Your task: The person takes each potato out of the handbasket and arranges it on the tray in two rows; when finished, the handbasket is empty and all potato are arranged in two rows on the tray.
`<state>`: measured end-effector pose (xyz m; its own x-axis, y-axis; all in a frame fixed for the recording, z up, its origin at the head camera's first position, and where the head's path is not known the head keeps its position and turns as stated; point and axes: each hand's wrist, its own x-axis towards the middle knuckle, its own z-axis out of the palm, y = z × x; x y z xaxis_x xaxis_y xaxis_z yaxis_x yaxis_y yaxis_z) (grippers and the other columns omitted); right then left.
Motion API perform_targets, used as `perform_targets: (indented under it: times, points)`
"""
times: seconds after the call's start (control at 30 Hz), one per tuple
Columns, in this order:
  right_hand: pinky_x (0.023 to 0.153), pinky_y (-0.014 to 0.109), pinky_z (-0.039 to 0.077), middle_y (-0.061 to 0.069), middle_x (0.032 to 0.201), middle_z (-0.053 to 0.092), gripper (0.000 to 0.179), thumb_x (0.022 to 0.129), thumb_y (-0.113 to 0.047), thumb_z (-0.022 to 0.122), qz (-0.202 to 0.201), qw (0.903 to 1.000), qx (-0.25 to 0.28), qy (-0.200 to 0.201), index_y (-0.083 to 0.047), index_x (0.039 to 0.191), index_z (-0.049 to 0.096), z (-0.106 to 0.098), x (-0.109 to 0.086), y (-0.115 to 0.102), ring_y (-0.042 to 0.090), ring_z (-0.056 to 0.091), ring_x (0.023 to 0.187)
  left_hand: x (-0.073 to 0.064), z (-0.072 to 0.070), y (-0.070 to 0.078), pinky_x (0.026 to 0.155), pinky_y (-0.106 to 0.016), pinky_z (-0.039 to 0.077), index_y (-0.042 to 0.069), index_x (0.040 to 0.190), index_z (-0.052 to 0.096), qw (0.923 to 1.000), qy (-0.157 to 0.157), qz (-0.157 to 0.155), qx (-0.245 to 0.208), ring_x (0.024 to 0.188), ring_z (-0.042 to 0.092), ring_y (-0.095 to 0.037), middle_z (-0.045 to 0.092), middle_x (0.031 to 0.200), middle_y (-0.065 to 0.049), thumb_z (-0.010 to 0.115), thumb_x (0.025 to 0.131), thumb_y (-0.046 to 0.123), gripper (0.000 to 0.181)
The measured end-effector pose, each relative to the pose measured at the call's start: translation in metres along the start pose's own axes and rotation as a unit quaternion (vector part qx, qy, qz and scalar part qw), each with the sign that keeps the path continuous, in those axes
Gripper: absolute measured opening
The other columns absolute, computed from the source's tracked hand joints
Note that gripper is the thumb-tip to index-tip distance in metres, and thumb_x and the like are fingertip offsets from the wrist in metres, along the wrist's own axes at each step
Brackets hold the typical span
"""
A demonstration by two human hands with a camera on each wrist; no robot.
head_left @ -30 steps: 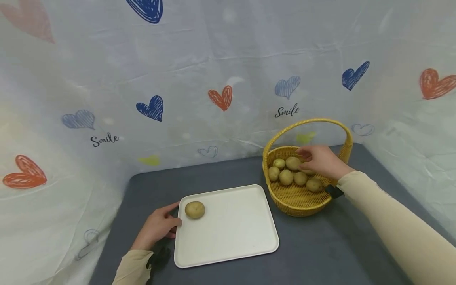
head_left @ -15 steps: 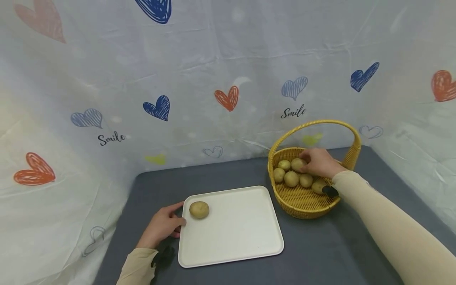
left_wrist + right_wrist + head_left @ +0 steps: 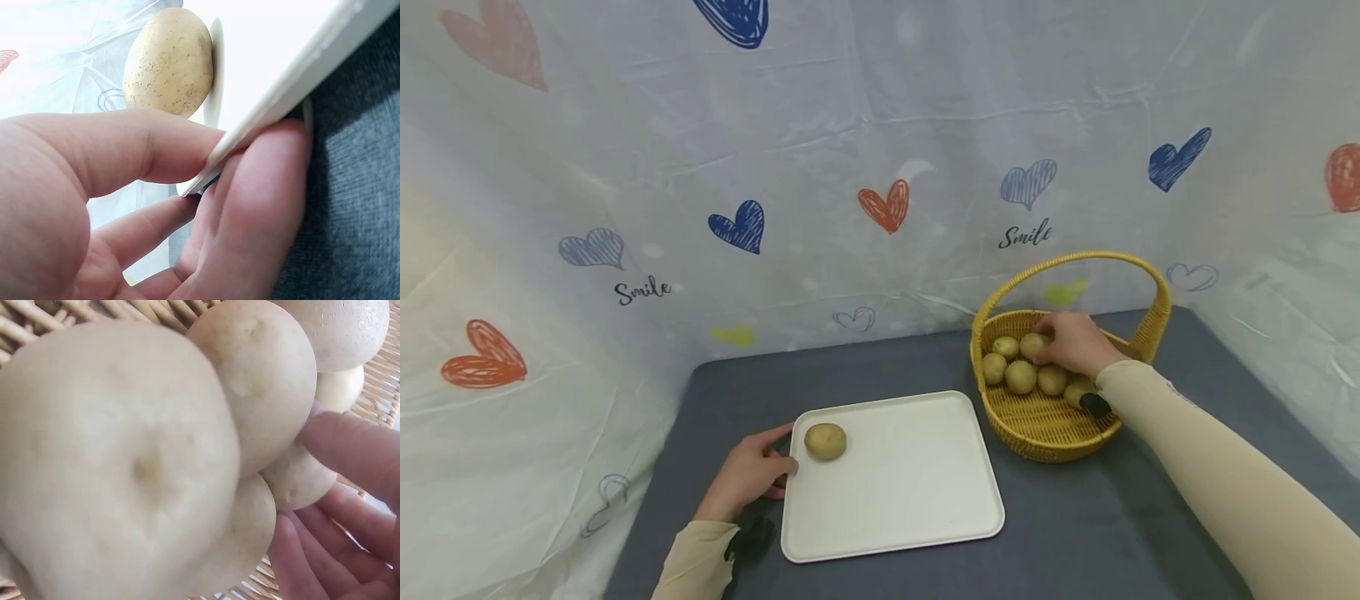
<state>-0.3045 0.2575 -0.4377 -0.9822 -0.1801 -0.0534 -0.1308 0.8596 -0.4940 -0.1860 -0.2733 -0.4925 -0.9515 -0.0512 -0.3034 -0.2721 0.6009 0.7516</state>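
Observation:
A white tray lies on the table, and my left hand pinches its left edge, thumb above and fingers beneath in the left wrist view. One potato rests on the tray near that hand. To the right stands a yellow woven basket holding several potatoes. My right hand reaches into it, thumb and fingers around a potato at the back. That potato is partly hidden by others in the right wrist view, where a large potato fills the near left.
The basket's tall arched handle rises over the right hand's area. A dark grey cloth covers the table. Behind and at the sides hangs a pale curtain printed with hearts.
My right hand has come down among the potatoes and its fingers have closed around one at the back. The left hand stays at the tray's edge. The head view has shifted slightly.

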Motion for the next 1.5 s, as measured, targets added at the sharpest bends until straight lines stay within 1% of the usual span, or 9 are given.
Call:
perform_targets:
  times: [0.33,0.53,0.6,0.73,0.93,1.1,1.23,1.4,1.5]
  points:
    - [0.104,0.066,0.054,0.033,0.133,0.070,0.051,0.092,-0.018,0.082,-0.003,0.9999,0.005,0.012,0.008,0.134,0.071,0.000,-0.003,-0.001,0.053,0.065,0.124,-0.003,0.001,-0.002,0.059,-0.037,0.065,0.014,0.161,0.054,0.9999,-0.002,-0.002,-0.013,0.061,0.071,-0.022,0.069,0.081,-0.013,0.074,0.089,0.007,0.075]
    - [0.106,0.067,0.053,0.031,0.135,0.071,0.052,0.093,-0.021,0.081,-0.024,0.9995,-0.011,0.016,0.005,0.138,0.070,-0.009,-0.008,-0.015,0.053,0.063,0.128,-0.005,-0.001,-0.006,0.059,-0.037,0.065,0.013,0.161,0.054,0.9999,0.002,-0.003,-0.017,0.061,0.071,-0.022,0.068,0.080,-0.013,0.074,0.089,0.006,0.075]
    - [0.107,0.067,0.052,0.029,0.135,0.071,0.052,0.094,-0.022,0.080,-0.031,0.9993,-0.003,0.019,0.003,0.139,0.070,-0.014,-0.016,-0.024,0.051,0.063,0.128,-0.006,-0.002,-0.007,0.059,-0.037,0.065,0.013,0.161,0.054,0.9998,0.002,-0.004,-0.019,0.062,0.070,-0.021,0.068,0.079,-0.012,0.074,0.089,0.006,0.075]
    - [0.100,0.064,0.056,0.024,0.128,0.075,0.049,0.092,-0.022,0.083,-0.059,0.9974,0.000,0.040,0.001,0.135,0.074,-0.021,-0.038,-0.043,0.045,0.069,0.119,-0.007,-0.004,-0.008,0.060,-0.037,0.066,0.014,0.160,0.055,0.9997,0.002,-0.003,-0.022,0.062,0.070,-0.021,0.067,0.078,-0.012,0.075,0.089,0.006,0.075]
    - [0.097,0.058,0.060,0.015,0.121,0.079,0.044,0.087,-0.021,0.091,-0.093,0.9935,-0.009,0.065,-0.004,0.126,0.079,-0.019,-0.073,-0.070,0.036,0.074,0.113,-0.006,-0.006,-0.008,0.060,-0.037,0.065,0.012,0.160,0.055,0.9998,0.000,-0.002,-0.022,0.063,0.069,-0.020,0.067,0.079,-0.012,0.075,0.089,0.007,0.074]
    - [0.091,0.052,0.065,0.009,0.113,0.080,0.042,0.081,-0.018,0.096,-0.126,0.9891,0.002,0.076,-0.007,0.119,0.081,-0.010,-0.098,-0.092,0.029,0.076,0.104,-0.005,-0.006,-0.009,0.060,-0.037,0.065,0.014,0.160,0.055,0.9996,0.001,-0.003,-0.027,0.064,0.069,-0.021,0.067,0.079,-0.012,0.074,0.089,0.006,0.074]
    - [0.086,0.045,0.067,0.006,0.113,0.079,0.044,0.078,-0.015,0.098,-0.160,0.9831,0.016,0.089,-0.009,0.118,0.081,0.004,-0.111,-0.106,0.024,0.077,0.099,-0.005,-0.005,-0.009,0.060,-0.036,0.066,0.013,0.160,0.055,0.9996,0.002,0.004,-0.028,0.064,0.069,-0.020,0.068,0.078,-0.011,0.074,0.089,0.006,0.074]
    - [0.086,0.039,0.066,0.004,0.117,0.078,0.047,0.078,-0.014,0.098,-0.185,0.9773,0.045,0.093,-0.011,0.122,0.080,0.034,-0.111,-0.123,0.020,0.077,0.100,-0.003,-0.005,-0.006,0.060,-0.036,0.065,0.014,0.160,0.056,0.9994,-0.001,0.012,-0.032,0.063,0.069,-0.021,0.068,0.076,-0.011,0.074,0.089,0.006,0.073]
    - [0.090,0.035,0.066,0.001,0.118,0.076,0.047,0.079,-0.011,0.097,-0.189,0.9756,0.087,0.071,-0.012,0.123,0.080,0.058,-0.102,-0.136,0.018,0.074,0.104,-0.001,-0.004,-0.005,0.061,-0.036,0.065,0.016,0.160,0.056,0.9993,-0.005,0.015,-0.033,0.064,0.070,-0.021,0.069,0.077,-0.011,0.074,0.090,0.006,0.073]
